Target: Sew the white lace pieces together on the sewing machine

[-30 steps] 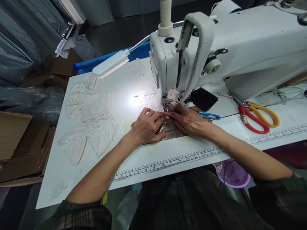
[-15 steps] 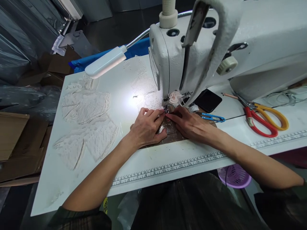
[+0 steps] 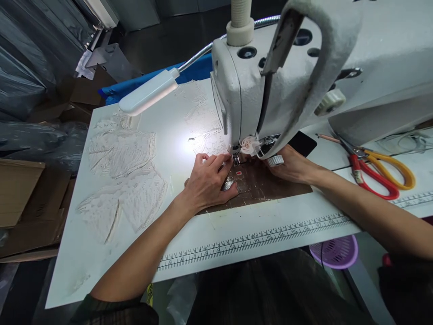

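The right hand has been drawn away to the right from the left hand's fingertips, beside which it was placed half a second earlier. It is now seen just right of the white knob, its fingers partly hidden behind the sewing machine. The blue snips are no longer visible; they may be covered by this hand, and whether anything is held in it cannot be told.

The left hand is kept in its place, left of the presser foot. Its fingers are bent and bunched close together, with the tips set at the near edge of the white lace and the thumb spread lower over the brown sheet. Whether the lace is pinched or merely pressed cannot be told. The lace is laid flat under the lamplight, stretching from the foot toward the far side of the table.

By this shift, more of the brown sheet is uncovered, a red mark included. The work at the foot seems to be left to one hand, so the lace is probably steadied by the left alone.
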`<state>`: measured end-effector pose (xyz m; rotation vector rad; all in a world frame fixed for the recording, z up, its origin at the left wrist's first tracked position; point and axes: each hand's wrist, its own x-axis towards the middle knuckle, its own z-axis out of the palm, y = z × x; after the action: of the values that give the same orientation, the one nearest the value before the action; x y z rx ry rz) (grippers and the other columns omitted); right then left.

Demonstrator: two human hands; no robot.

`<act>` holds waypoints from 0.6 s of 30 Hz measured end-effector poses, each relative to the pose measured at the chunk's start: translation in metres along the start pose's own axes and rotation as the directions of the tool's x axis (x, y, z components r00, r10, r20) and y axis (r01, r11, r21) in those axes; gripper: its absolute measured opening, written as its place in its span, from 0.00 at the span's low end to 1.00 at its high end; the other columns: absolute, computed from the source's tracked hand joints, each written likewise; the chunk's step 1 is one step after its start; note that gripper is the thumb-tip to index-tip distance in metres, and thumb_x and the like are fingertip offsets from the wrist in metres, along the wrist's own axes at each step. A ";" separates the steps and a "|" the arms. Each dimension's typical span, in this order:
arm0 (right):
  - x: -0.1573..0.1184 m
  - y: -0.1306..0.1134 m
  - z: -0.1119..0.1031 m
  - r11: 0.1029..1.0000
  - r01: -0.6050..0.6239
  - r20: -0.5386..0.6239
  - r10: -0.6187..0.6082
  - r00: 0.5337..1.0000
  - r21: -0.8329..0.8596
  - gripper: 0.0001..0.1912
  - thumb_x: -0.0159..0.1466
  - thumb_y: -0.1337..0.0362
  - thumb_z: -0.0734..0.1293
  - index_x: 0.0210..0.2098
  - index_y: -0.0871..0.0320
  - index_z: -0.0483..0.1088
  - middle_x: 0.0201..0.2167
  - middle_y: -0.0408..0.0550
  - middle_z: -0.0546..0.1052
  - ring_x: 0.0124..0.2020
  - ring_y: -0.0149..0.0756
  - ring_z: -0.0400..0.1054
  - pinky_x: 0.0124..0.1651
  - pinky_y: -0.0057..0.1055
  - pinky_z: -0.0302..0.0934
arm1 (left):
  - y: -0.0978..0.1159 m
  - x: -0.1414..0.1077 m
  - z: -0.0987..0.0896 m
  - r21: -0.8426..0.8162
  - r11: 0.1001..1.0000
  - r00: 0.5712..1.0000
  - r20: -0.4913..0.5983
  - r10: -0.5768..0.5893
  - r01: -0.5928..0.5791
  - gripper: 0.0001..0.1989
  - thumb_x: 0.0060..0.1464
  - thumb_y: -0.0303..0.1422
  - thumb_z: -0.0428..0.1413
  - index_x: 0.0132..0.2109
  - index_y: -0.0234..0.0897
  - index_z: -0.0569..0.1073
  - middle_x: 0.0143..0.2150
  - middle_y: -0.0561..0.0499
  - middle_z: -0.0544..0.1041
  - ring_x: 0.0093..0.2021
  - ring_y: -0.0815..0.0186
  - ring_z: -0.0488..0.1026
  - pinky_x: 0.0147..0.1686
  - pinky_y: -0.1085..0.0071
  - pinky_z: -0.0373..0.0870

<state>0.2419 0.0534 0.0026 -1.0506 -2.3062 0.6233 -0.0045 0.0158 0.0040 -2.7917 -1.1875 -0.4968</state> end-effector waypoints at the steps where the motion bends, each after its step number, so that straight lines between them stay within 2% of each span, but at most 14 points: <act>1: 0.002 0.001 0.002 1.000 -0.008 -0.029 0.008 1.000 0.008 0.22 0.74 0.54 0.51 0.30 0.57 0.64 0.28 0.48 0.70 0.28 0.35 0.65 0.32 0.32 0.63 | 0.000 0.000 0.000 -0.007 1.000 1.000 0.004 -0.003 0.003 0.22 0.58 0.40 0.52 0.54 0.30 0.71 0.49 0.38 0.76 0.43 0.53 0.73 0.45 0.52 0.63; 3: 0.002 -0.001 0.004 0.999 -0.021 -0.062 0.024 0.998 0.045 0.23 0.74 0.52 0.52 0.29 0.56 0.63 0.30 0.49 0.70 0.29 0.35 0.65 0.33 0.32 0.64 | -0.001 0.000 0.000 -0.023 1.000 1.000 0.014 -0.009 0.010 0.21 0.58 0.39 0.52 0.55 0.33 0.70 0.50 0.39 0.76 0.43 0.54 0.73 0.46 0.52 0.63; 6: -0.004 -0.008 0.006 0.996 -0.035 -0.039 0.038 0.998 0.086 0.20 0.72 0.50 0.56 0.33 0.57 0.67 0.38 0.51 0.73 0.36 0.38 0.69 0.40 0.34 0.67 | -0.002 0.000 0.001 -0.036 0.999 1.000 0.017 -0.020 0.020 0.20 0.58 0.39 0.52 0.55 0.34 0.69 0.51 0.40 0.75 0.44 0.54 0.73 0.47 0.52 0.62; 9: -0.010 -0.011 0.010 0.998 -0.042 -0.062 0.045 0.997 0.045 0.16 0.70 0.52 0.61 0.36 0.57 0.69 0.43 0.53 0.72 0.38 0.40 0.69 0.42 0.37 0.68 | -0.002 -0.001 0.002 -0.037 0.999 0.999 0.026 -0.039 0.040 0.22 0.60 0.40 0.51 0.57 0.33 0.67 0.50 0.39 0.74 0.45 0.53 0.72 0.47 0.51 0.63; 15: -0.011 -0.003 0.017 0.999 -0.014 -0.155 0.008 0.988 -0.033 0.07 0.67 0.63 0.61 0.36 0.57 0.69 0.39 0.51 0.72 0.33 0.38 0.68 0.38 0.37 0.68 | 0.000 -0.003 0.003 -0.070 0.992 0.995 0.022 -0.099 0.101 0.26 0.60 0.40 0.51 0.62 0.32 0.62 0.56 0.34 0.69 0.53 0.48 0.68 0.52 0.46 0.61; 18: -0.011 0.000 0.019 0.998 0.039 -0.173 -0.046 0.984 -0.045 0.07 0.66 0.64 0.61 0.38 0.57 0.71 0.41 0.53 0.73 0.37 0.40 0.70 0.42 0.38 0.70 | 0.001 -0.003 0.003 -0.077 0.984 0.986 -0.032 -0.164 0.161 0.31 0.61 0.41 0.51 0.66 0.31 0.55 0.58 0.32 0.67 0.58 0.45 0.66 0.53 0.46 0.61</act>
<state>0.2360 0.0413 -0.0152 -1.0296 -2.1916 0.4498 -0.0050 0.0130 0.0004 -2.7449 -1.4251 -0.6163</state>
